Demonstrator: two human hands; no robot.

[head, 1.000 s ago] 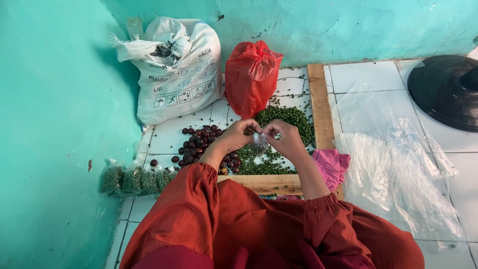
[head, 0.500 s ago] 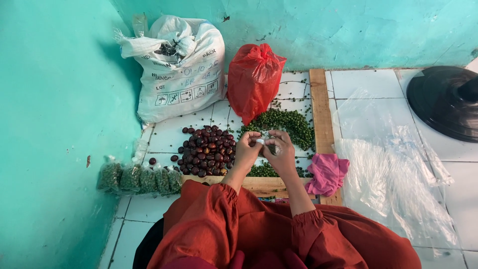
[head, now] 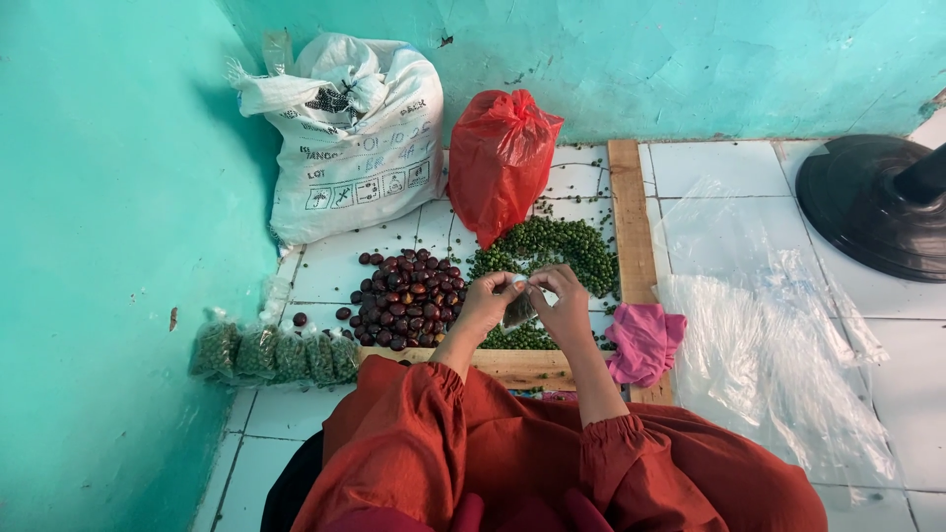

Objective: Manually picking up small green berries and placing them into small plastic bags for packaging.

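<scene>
My left hand (head: 486, 301) and right hand (head: 564, 305) pinch a small clear packet (head: 519, 308) between them, its long axis tilted, held above the green seeds (head: 557, 246), both hands equally near.

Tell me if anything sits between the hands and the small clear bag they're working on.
Nothing visible does. The left hand and right hand both pinch the small clear bag directly, above the green seeds. The dark brown seeds lie off to the left, and the pink cloth to the right, both apart from it.
</scene>
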